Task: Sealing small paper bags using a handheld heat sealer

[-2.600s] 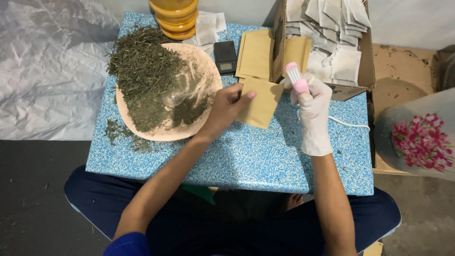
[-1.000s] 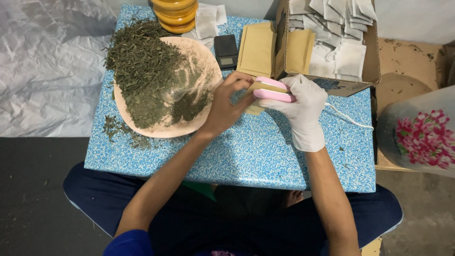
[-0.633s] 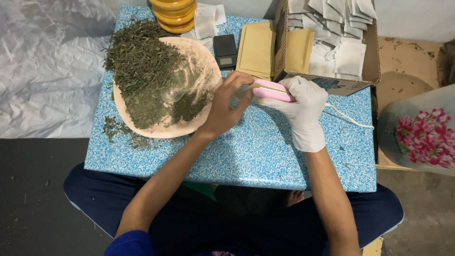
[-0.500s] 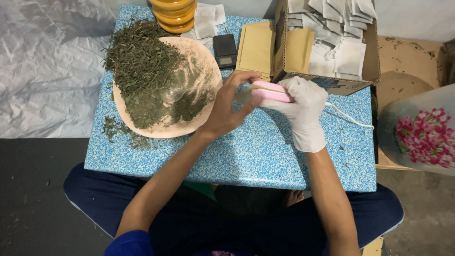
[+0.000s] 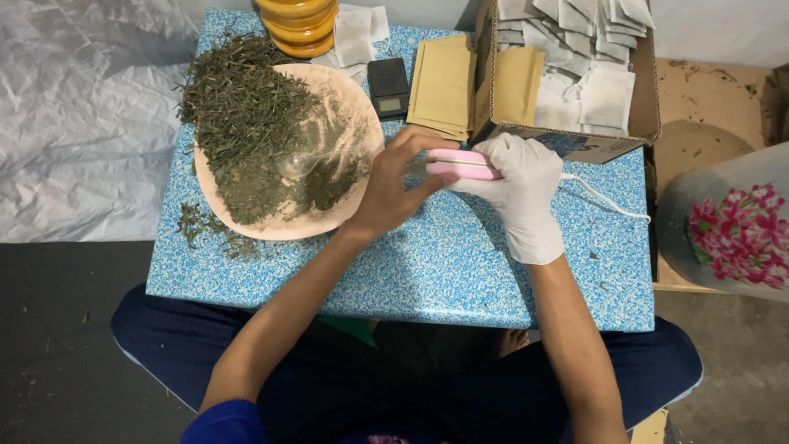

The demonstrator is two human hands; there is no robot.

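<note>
Head view: gloved right hand (image 5: pixel 526 185) clamped around pink sealer (image 5: pixel 464 164), held low over blue table (image 5: pixel 427 263), beside cardboard box (image 5: pixel 567 144). Bare left hand (image 5: pixel 394 189), fingers curled at sealer's tip, touching it; whether pinching something, cannot tell. Plate (image 5: pixel 329 222) of dried herbs (image 5: pixel 246 123) just left. White cord (image 5: pixel 608 204) trails right.

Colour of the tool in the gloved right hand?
Pink, a small handheld sealer with a white cord; head view.

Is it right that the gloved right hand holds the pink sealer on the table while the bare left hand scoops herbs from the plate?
Not quite. In the head view the left hand is off the plate, at the sealer beside the gloved right hand. The rest stands.
</note>
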